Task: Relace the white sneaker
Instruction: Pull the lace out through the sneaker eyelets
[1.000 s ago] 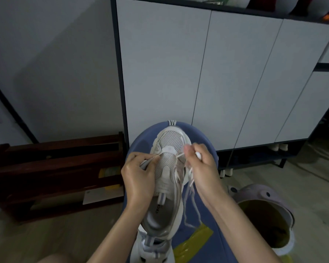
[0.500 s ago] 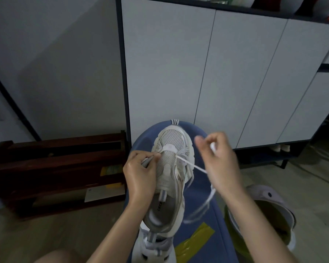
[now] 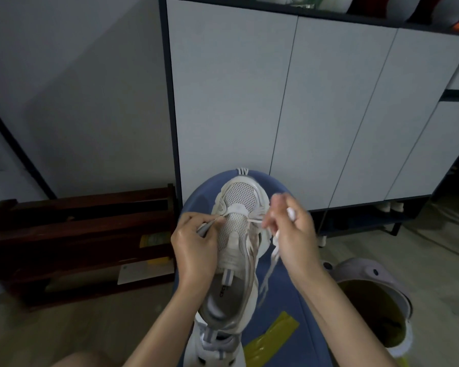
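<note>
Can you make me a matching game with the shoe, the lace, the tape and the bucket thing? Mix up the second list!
Things:
1. white sneaker
2. lace
3. yellow tape
4. pale bin

Where or how:
A. stuck flat on the blue board
B. on the floor at the right
C. lying on the blue board, toe pointing away
D. pinched by the right hand, dangling below it

Pairs: 1-C, 2-D, 3-A, 4-B

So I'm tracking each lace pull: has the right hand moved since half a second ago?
Yes. The right hand, pinching the lace, has come back in toward the white sneaker, leftward against the cabinet door seam behind.
</note>
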